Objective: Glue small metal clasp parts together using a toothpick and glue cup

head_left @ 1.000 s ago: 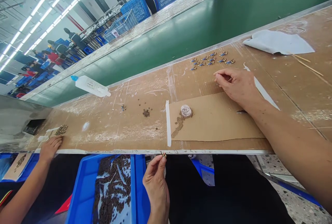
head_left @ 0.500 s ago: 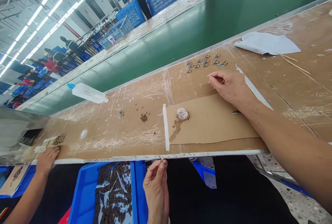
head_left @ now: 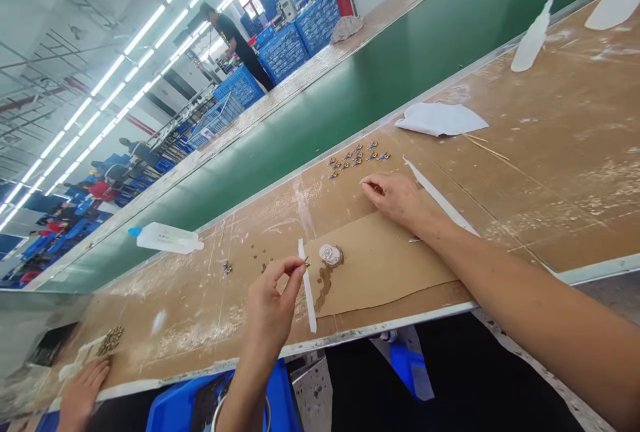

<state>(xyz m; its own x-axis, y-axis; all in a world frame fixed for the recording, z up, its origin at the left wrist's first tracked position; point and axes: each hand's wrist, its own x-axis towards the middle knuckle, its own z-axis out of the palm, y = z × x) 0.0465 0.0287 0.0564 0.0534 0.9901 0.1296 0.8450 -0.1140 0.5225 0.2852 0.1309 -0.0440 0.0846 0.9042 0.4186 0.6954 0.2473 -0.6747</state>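
My left hand is raised over the bench, thumb and forefinger pinching a small brass-coloured metal piece whose exact shape is too small to read. Right of that pinch sits a pale round lump on a cardboard sheet, with a dark wet streak below it. My right hand rests near the sheet's far edge, its fingers closed together; whatever lies between them cannot be made out. Just beyond it, several small blue-and-gold metal pieces are set out in rows. Small dark rings are partly hidden behind my left hand.
A co-worker's hand lies at the far left beside a heap of small metal parts. A white bottle lies near the green belt. White cloth or paper and thin sticks are at right. A blue tray is below the edge.
My left hand has lifted from the bench's front edge to above the bench beside the pale lump, still pinching the metal piece. The view has shifted right; my right hand keeps its closed pose.
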